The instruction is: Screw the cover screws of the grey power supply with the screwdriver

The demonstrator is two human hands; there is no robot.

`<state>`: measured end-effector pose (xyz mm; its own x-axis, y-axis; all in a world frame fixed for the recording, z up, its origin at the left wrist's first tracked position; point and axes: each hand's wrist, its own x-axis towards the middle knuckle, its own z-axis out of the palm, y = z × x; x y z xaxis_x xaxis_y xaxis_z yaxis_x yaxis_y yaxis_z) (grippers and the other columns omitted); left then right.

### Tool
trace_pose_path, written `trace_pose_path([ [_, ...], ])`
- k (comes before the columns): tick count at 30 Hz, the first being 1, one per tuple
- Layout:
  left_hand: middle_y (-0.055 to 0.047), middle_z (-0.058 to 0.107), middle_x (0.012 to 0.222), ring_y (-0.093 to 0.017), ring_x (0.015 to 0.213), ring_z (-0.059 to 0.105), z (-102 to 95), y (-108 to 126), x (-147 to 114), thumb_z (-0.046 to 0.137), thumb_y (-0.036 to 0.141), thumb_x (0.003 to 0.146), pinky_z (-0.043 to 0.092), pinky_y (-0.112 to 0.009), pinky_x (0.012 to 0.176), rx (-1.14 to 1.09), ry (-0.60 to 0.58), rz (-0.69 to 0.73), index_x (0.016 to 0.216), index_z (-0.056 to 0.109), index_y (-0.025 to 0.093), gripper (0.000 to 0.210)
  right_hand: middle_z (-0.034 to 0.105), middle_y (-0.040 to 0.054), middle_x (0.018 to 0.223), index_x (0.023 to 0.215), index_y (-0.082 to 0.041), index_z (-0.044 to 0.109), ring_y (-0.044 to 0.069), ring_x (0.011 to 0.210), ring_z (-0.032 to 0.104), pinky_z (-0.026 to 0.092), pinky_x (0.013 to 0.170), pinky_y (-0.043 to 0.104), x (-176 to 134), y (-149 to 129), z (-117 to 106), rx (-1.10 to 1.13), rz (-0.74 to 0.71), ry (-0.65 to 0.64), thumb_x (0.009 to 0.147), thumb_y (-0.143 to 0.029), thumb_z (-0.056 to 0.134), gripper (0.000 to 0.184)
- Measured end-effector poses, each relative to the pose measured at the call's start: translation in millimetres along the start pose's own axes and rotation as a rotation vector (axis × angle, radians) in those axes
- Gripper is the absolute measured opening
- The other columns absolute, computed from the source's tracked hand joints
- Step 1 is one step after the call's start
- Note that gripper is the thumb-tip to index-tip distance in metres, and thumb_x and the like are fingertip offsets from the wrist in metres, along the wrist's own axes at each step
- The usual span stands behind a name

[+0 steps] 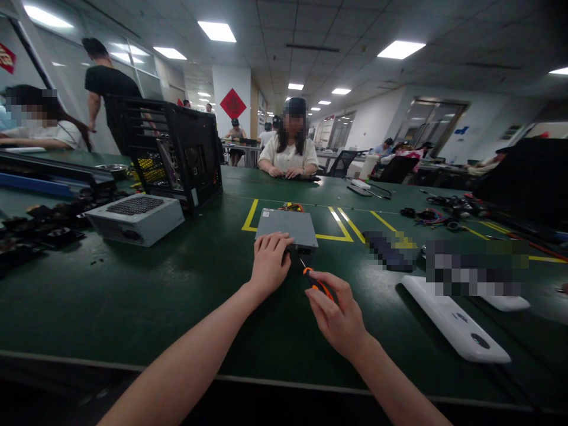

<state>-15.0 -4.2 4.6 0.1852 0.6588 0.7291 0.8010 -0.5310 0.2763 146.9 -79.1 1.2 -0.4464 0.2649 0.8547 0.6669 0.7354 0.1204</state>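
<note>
A grey computer power supply (290, 228) lies on the green table within yellow tape marks, its socket side facing me and coloured wires at its far end. My left hand (270, 260) grips its near left corner, fingers laid over the top and thumb by the near face. Pinched between the fingers of my right hand (339, 307) is a screwdriver (316, 283) with an orange and black handle. Its thin shaft points up and left at the near face, close to the socket. Whether the tip touches a screw I cannot tell.
A second power supply (137, 219) and a black computer case (177, 148) stand left, beside dark parts (39, 231). To the right lie a blurred phone (388, 251), a white device (457, 319) and cables (437, 213). A person (290, 142) sits opposite.
</note>
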Motion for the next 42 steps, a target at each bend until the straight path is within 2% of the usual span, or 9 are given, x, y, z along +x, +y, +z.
trace_pose_path([
  [16,-0.002,0.057,0.115,-0.019,0.112,0.044,-2.0,1,0,0.051,0.014,0.077,0.027,-0.038,0.098,0.0,0.0,-0.004,0.107,0.054,0.024,0.031,0.046,0.012,0.115,0.105,-0.019,0.048,0.023,0.107,0.05,0.053,0.079,0.037,1,0,-3,-0.034,0.007,0.038,0.072,-0.002,0.056,0.038],
  [21,-0.003,0.057,0.116,-0.021,0.113,0.044,-3.1,1,0,0.05,0.014,0.077,0.027,-0.039,0.097,-0.009,-0.007,-0.005,0.107,0.055,0.024,0.032,0.045,0.0152,0.118,0.108,-0.017,0.046,0.024,0.111,0.048,0.054,0.081,0.038,1,0,-3,0.026,-0.008,0.003,0.073,0.0,0.052,0.04],
  [26,-0.004,0.057,0.116,-0.021,0.112,0.044,-3.8,1,0,0.051,0.014,0.077,0.029,-0.04,0.097,-0.003,-0.018,-0.01,0.107,0.055,0.024,0.033,0.048,0.0121,0.115,0.107,-0.02,0.049,0.022,0.106,0.052,0.055,0.077,0.035,-1,0,-3,-0.004,-0.03,-0.021,0.074,-0.002,0.052,0.038],
  [29,-0.004,0.056,0.116,-0.02,0.113,0.044,-2.5,1,0,0.051,0.014,0.077,0.028,-0.04,0.098,-0.006,-0.019,-0.003,0.108,0.055,0.024,0.033,0.043,0.0139,0.121,0.11,-0.019,0.046,0.023,0.114,0.047,0.054,0.082,0.038,0,0,-4,0.058,-0.04,-0.067,0.075,-0.001,0.05,0.04],
  [33,-0.005,0.054,0.119,-0.02,0.118,0.04,-5.8,3,-1,0.049,0.013,0.078,0.024,-0.04,0.103,-0.056,0.05,-0.002,0.11,0.053,0.022,0.033,0.045,0.0133,0.116,0.108,-0.018,0.048,0.024,0.114,0.047,0.053,0.086,0.041,1,0,-5,0.059,-0.12,-0.088,0.075,-0.001,0.051,0.037],
  [36,-0.008,0.053,0.115,-0.021,0.114,0.043,-13.0,8,-3,0.046,0.016,0.081,0.03,-0.039,0.098,-0.188,0.148,-0.104,0.108,0.051,0.019,0.028,0.046,0.0132,0.118,0.112,-0.018,0.046,0.021,0.112,0.049,0.054,0.082,0.036,-1,1,-4,0.056,-0.091,-0.076,0.077,-0.001,0.05,0.039],
  [38,-0.007,0.056,0.102,-0.019,0.098,0.052,-15.7,11,-6,0.045,0.019,0.082,0.04,-0.034,0.086,-0.379,0.136,-0.261,0.101,0.051,0.018,0.021,0.045,0.0135,0.12,0.115,-0.018,0.043,0.021,0.114,0.048,0.054,0.084,0.036,-3,1,-3,0.087,-0.046,-0.074,0.077,0.0,0.048,0.043],
  [40,-0.005,0.058,0.089,-0.014,0.076,0.056,-13.7,13,-7,0.044,0.022,0.082,0.044,-0.028,0.071,-0.665,-0.015,-0.493,0.094,0.051,0.017,0.014,0.046,0.014,0.119,0.115,-0.018,0.042,0.021,0.114,0.047,0.053,0.085,0.037,-5,0,-1,0.119,-0.035,-0.09,0.076,0.001,0.047,0.044],
  [42,-0.004,0.06,0.084,-0.012,0.063,0.056,-7.4,13,-7,0.042,0.025,0.083,0.043,-0.024,0.057,-0.927,-0.236,-0.699,0.09,0.053,0.017,0.015,0.047,0.0149,0.118,0.115,-0.016,0.042,0.022,0.114,0.047,0.053,0.085,0.038,-6,0,0,0.133,-0.05,-0.115,0.075,0.001,0.047,0.043],
])
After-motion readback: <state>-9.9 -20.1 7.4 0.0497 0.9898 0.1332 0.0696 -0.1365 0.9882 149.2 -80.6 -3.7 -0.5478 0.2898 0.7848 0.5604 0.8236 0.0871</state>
